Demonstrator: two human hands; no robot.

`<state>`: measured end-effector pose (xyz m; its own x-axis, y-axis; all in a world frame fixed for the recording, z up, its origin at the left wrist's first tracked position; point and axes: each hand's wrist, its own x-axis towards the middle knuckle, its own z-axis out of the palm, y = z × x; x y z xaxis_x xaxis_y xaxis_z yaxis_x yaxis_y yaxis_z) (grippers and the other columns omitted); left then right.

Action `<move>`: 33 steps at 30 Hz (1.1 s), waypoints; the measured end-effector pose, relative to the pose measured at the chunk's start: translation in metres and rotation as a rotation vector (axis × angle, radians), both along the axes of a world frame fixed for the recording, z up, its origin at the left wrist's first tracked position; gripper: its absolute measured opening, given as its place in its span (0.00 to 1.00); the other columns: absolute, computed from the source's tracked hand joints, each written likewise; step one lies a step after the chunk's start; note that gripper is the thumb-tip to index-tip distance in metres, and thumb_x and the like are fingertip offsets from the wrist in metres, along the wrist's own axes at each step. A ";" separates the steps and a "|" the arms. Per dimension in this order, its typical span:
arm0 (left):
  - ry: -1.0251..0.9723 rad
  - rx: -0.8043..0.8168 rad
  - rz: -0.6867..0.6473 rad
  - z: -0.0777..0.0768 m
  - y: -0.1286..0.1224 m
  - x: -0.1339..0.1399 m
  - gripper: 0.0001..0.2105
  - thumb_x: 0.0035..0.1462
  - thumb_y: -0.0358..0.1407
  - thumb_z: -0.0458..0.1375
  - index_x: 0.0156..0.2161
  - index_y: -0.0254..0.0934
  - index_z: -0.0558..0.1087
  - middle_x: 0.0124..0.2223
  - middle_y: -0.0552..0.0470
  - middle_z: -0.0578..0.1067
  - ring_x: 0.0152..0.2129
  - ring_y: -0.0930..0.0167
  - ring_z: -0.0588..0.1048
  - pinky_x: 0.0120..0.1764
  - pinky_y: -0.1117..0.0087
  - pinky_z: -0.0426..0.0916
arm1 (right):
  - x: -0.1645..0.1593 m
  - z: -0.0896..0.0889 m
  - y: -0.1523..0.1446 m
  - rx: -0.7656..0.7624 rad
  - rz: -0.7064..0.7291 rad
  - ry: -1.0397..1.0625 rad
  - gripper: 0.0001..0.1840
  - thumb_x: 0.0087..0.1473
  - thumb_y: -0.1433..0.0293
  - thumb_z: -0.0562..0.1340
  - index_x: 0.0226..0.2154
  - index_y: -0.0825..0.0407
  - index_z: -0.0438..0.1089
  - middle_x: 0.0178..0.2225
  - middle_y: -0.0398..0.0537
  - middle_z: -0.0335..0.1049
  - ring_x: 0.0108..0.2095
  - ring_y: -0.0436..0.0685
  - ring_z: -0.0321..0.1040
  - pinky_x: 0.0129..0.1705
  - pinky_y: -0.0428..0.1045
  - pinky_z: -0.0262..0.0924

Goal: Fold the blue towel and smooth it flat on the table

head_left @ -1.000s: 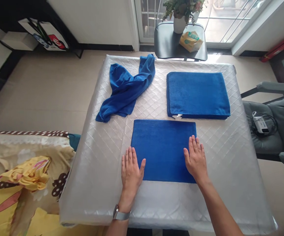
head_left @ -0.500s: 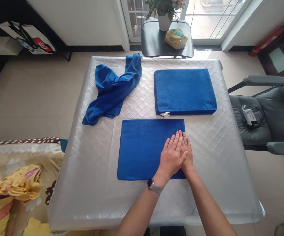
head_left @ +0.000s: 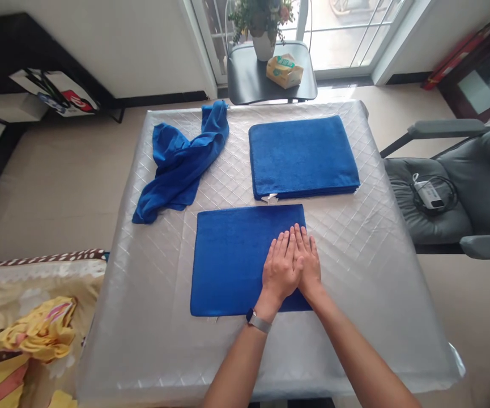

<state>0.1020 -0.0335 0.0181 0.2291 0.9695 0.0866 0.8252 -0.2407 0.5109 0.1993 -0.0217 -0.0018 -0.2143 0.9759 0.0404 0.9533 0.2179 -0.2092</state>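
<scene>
A folded blue towel (head_left: 231,260) lies flat near the middle of the table. My left hand (head_left: 282,266), with a watch on its wrist, rests palm down on the towel's right part, fingers stretched out. Side by side with it, my right hand (head_left: 307,258) lies flat along the towel's right edge, its inner side touching the left hand. Beyond them is a neat stack of folded blue towels (head_left: 304,156), a white tag poking from its near side. To the far left a crumpled blue towel (head_left: 180,164) lies loosely bunched.
A silver quilted cover (head_left: 151,317) spans the table. Behind it a dark chair (head_left: 245,73) holds a potted plant (head_left: 264,45) and a yellow tissue pack (head_left: 285,71). On the right, a grey armchair (head_left: 461,198) bears a white device with a cable. Yellow cloth (head_left: 41,334) lies at lower left.
The camera view has shifted, so the table and towels appear farther left. My hands stay flat on the towel, the left one now more beside the right than over it.
</scene>
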 end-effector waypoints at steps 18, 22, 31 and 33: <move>0.045 0.009 -0.050 -0.003 -0.020 -0.099 0.31 0.68 0.49 0.45 0.70 0.38 0.50 0.70 0.48 0.54 0.68 0.64 0.49 0.68 0.52 0.46 | -0.006 0.001 0.004 0.046 -0.073 -0.077 0.34 0.67 0.63 0.46 0.70 0.55 0.38 0.70 0.53 0.44 0.70 0.59 0.39 0.68 0.61 0.41; 0.184 -0.004 0.195 -0.007 -0.043 -0.151 0.31 0.68 0.47 0.44 0.71 0.37 0.45 0.71 0.45 0.51 0.69 0.62 0.48 0.68 0.49 0.46 | -0.007 0.004 0.003 0.035 -0.086 -0.089 0.34 0.67 0.63 0.46 0.70 0.53 0.36 0.70 0.51 0.43 0.70 0.58 0.39 0.69 0.60 0.41; 0.299 -0.035 0.363 -0.005 -0.064 -0.191 0.34 0.69 0.50 0.40 0.71 0.33 0.39 0.71 0.37 0.51 0.68 0.58 0.50 0.66 0.49 0.51 | -0.007 0.004 0.002 0.010 -0.080 -0.032 0.34 0.68 0.63 0.45 0.70 0.52 0.30 0.71 0.50 0.41 0.70 0.58 0.37 0.69 0.60 0.38; 0.309 -0.054 0.404 0.007 -0.064 -0.191 0.35 0.68 0.51 0.39 0.71 0.32 0.38 0.71 0.35 0.51 0.68 0.57 0.50 0.66 0.47 0.50 | -0.006 0.008 0.000 0.009 -0.069 -0.009 0.34 0.68 0.63 0.45 0.70 0.52 0.29 0.71 0.50 0.40 0.71 0.59 0.35 0.70 0.61 0.36</move>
<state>-0.0892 -0.0979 0.0253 -0.1579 0.9872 0.0209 0.9614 0.1488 0.2315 0.1929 -0.0220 0.0061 -0.1472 0.9879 0.0479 0.9678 0.1539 -0.1991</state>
